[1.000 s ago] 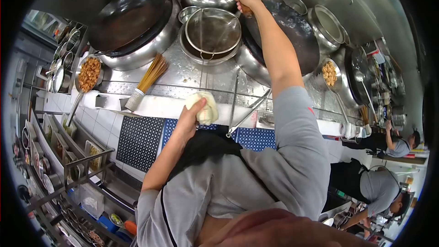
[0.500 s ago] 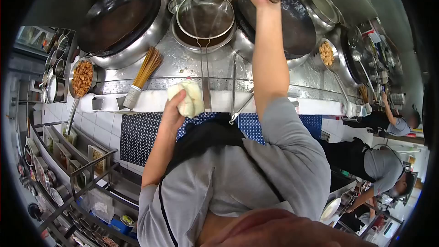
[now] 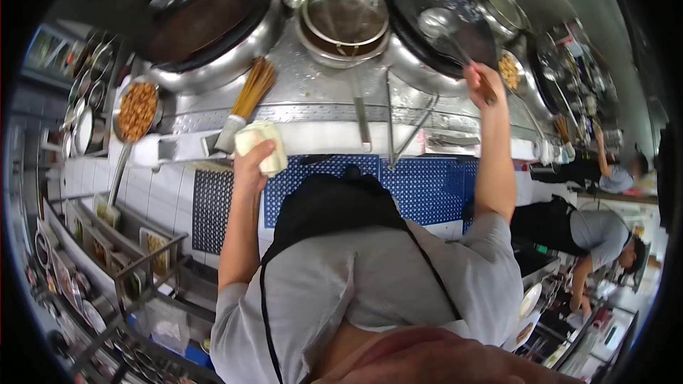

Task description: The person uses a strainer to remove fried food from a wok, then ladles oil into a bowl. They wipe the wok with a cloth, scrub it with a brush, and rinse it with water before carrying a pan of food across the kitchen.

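Observation:
A folded pale cloth [image 3: 265, 146] is gripped in my left hand [image 3: 249, 165], just below the handle of a bamboo brush [image 3: 255, 91]. My right hand [image 3: 484, 84] is closed round the wooden handle of a metal ladle [image 3: 438, 23], whose bowl hangs over the right wok [image 3: 466, 46]. Between the two woks, a round strainer [image 3: 345, 14] rests on a metal pot [image 3: 341, 59]. The left wok [image 3: 206, 18] sits on its steel ring and looks dark inside.
A strainer of browned pieces [image 3: 136, 110] lies at the left, another with pale pieces [image 3: 509, 70] at the right. Containers on a rack [image 3: 153, 242] stand lower left. Co-workers [image 3: 601, 231] are at the right. A long metal rod [image 3: 390, 117] crosses the counter's front edge.
My right hand has come back towards me and to the right, bringing the ladle's bowl into view. My left hand and the cloth have moved left, nearer the brush. The whole view has shifted slightly.

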`<state>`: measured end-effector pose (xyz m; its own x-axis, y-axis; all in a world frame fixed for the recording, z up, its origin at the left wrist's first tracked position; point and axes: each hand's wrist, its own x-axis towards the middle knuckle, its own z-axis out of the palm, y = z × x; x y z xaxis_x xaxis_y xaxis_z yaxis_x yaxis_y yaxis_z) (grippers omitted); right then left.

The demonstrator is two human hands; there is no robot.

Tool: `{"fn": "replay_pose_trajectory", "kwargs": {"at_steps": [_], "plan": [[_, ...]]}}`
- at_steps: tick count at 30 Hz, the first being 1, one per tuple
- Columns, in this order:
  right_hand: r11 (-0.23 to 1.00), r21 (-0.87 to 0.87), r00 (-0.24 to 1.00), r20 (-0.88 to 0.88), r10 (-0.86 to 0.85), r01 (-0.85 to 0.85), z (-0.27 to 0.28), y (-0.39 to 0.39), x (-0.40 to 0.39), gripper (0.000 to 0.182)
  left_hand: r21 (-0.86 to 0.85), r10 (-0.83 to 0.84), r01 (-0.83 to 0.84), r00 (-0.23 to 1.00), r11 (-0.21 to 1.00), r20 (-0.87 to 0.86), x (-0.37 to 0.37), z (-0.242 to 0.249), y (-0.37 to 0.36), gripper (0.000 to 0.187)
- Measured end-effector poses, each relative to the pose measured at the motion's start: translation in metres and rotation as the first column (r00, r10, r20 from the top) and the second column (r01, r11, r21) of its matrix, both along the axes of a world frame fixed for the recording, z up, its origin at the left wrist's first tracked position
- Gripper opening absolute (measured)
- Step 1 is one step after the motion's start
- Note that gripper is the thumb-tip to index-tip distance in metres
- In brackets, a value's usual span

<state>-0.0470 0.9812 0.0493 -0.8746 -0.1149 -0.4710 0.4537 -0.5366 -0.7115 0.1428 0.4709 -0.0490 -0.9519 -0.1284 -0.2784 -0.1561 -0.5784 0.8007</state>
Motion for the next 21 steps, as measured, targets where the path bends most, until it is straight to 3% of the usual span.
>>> {"fn": "replay_pose_trajectory", "kwargs": {"at_steps": [1,2,3,5,8,9,10,12,15,16,17,21], "plan": [[0.97,0.241,0.999,0.028,0.016,-0.022,-0.007,0.014,0.003,0.026,-0.01,0.012,-0.012,1.0,1.0,0.019,0.002,0.001,-0.002,0.043],[0.805,0.593,0.998,0.009,-0.054,0.039,0.004,0.007,0.016,0.019,-0.019,0.023,-0.023,0.999,1.0,0.037,0.005,0.002,0.0,0.043],[0.693,0.711,0.993,-0.062,-0.104,0.117,0.019,-0.01,0.029,0.011,-0.016,0.052,-0.052,0.998,0.999,0.028,0.008,0.007,0.003,0.041],[0.458,0.888,0.994,-0.08,0.078,0.035,0.037,-0.006,0.036,0.013,-0.024,0.047,-0.046,0.998,0.999,0.052,0.014,-0.004,0.002,0.039],[0.15,0.978,0.958,-0.177,0.224,0.146,0.053,0.023,0.022,0.057,-0.074,0.034,-0.025,0.991,0.997,0.13,0.027,-0.007,0.006,0.039],[0.1,0.98,0.952,-0.189,0.241,0.169,0.07,0.021,0.021,0.056,-0.084,0.009,0.004,0.986,0.996,0.165,0.034,-0.01,0.007,0.04],[0.147,0.968,0.943,-0.234,0.238,0.203,0.077,0.023,0.018,0.057,-0.092,-0.011,0.03,0.979,0.995,0.201,0.042,-0.01,0.008,0.04],[0.495,0.842,0.947,-0.303,0.107,0.214,0.096,0.012,0.015,0.057,-0.133,-0.112,0.155,0.951,0.979,0.287,0.053,-0.01,0.006,0.042],[0.746,0.635,0.949,-0.314,0.015,0.199,0.034,0.035,-0.023,0.058,-0.12,-0.212,0.273,0.904,0.954,0.372,0.063,-0.019,-0.005,0.045],[0.337,0.908,0.917,-0.332,0.222,0.247,0.002,0.031,-0.034,0.057,-0.154,-0.182,0.259,0.903,0.954,0.389,0.067,-0.025,-0.011,0.044],[0.374,0.898,0.917,-0.33,0.225,0.231,-0.02,0.025,-0.041,0.055,-0.166,-0.156,0.234,0.911,0.958,0.381,0.072,-0.022,-0.015,0.046],[0.487,0.855,0.935,-0.303,0.184,0.181,-0.014,-0.025,-0.034,0.051,-0.205,-0.139,0.214,0.934,0.955,0.33,0.084,-0.017,-0.047,0.047]]}}
